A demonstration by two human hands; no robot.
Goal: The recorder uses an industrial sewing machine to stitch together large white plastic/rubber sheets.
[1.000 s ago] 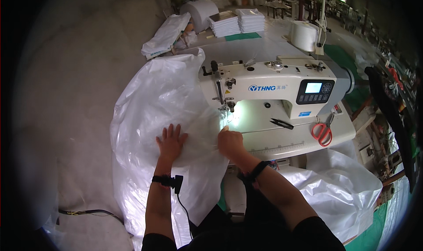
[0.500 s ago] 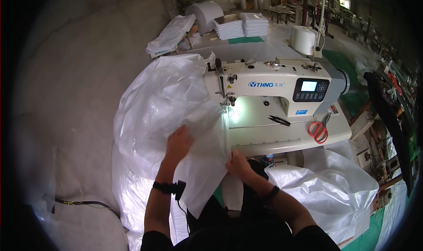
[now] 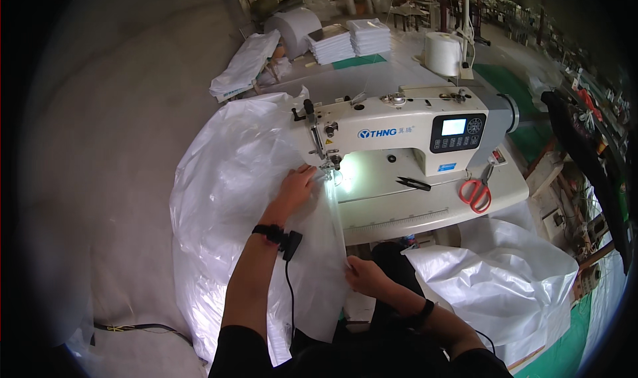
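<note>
A large white translucent plastic sheet (image 3: 232, 179) spreads over the left of a white sewing machine (image 3: 392, 122) and hangs down toward my lap. Its right edge runs up to the lit needle area. My left hand (image 3: 297, 189) lies on the sheet just left of the presser foot (image 3: 329, 165), fingers stretched out over the plastic. Lower down, my right hand (image 3: 369, 276) pinches the sheet's right edge in front of the machine bed, with its fingertips partly hidden. Black bands with a cable are on my wrists.
Black thread snips (image 3: 413, 183) and red-handled scissors (image 3: 475, 195) lie on the machine bed. More white plastic sheeting (image 3: 495, 272) bunches at the lower right. A white thread cone (image 3: 443, 54) stands behind the machine. Folded white stacks (image 3: 370, 37) and a white roll (image 3: 292, 32) sit farther back.
My left hand has moved up and right across the sheet, to beside the presser foot. My right hand still grips the edge, a little lower in view. The view has shifted slightly.
</note>
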